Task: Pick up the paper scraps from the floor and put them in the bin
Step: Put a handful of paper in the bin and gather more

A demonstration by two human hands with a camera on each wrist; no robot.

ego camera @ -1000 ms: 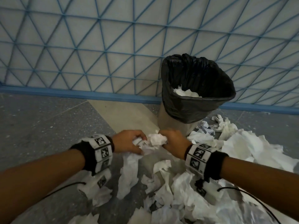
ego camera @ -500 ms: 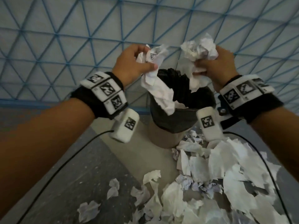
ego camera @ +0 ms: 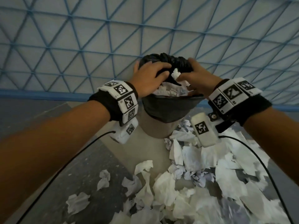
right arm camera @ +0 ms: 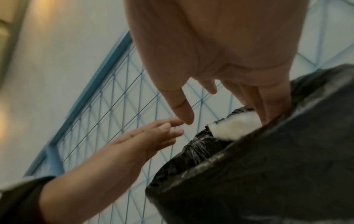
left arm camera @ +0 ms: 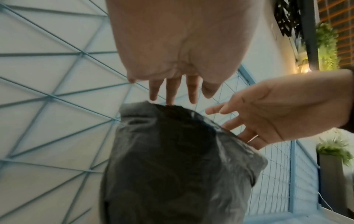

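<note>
Over the bin, my left hand and right hand spread empty, fingers loose, to drop paper inside; more paper scraps litter the near floor, awaiting collection.

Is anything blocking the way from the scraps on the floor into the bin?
Nothing solid: the bin is unlidded. But paper is piled near its rim, and both the left hand and right hand are over the opening.

Indoor fenced work area: blue lattice partition, speckled grey floor, potted greenery beyond.
</note>
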